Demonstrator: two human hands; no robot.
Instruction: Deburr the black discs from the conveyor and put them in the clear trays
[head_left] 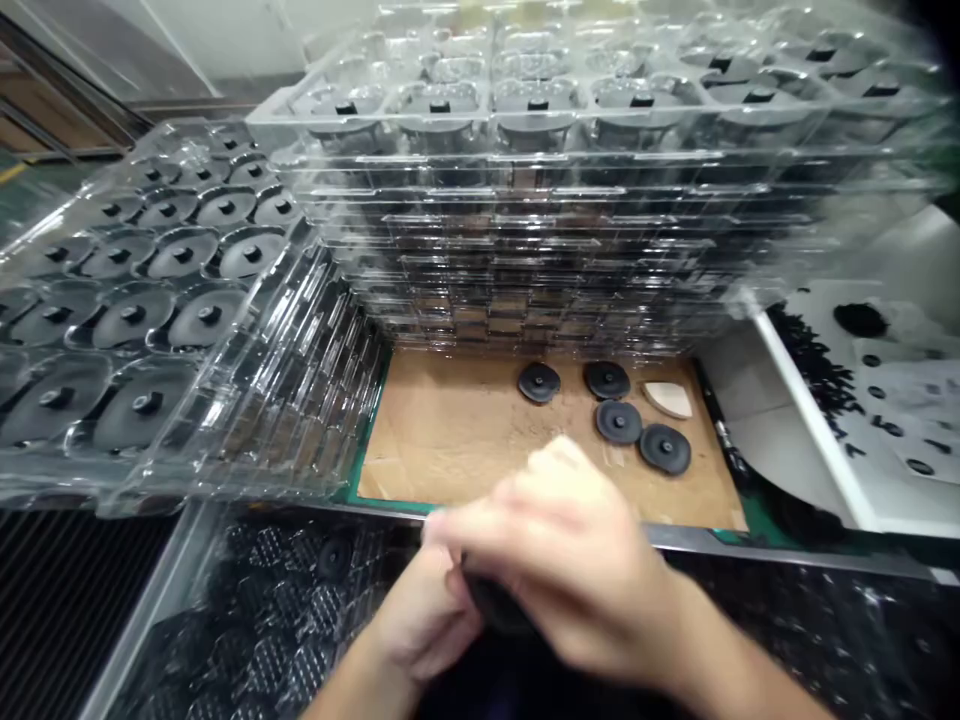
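Close to the front edge of the bench, my left hand (427,620) and my right hand (574,560) are together, both smeared by motion. Between them is a black rounded part (499,605), mostly covered by the fingers. My left hand is closed about its left side, while my right hand wraps over it from above. Beyond my hands, on a cardboard sheet (442,430), lie several flat black discs (617,422) with a small stud in the middle. Beside them is a pale wedge-shaped piece (667,399).
Tall stacks of clear plastic trays (525,240) stand at the back, and more trays (262,350) at the left, with grey studded discs in their pockets. A white bin (802,390) with small black pieces is at the right. Below the bench edge sits a dark patterned tray (277,610).
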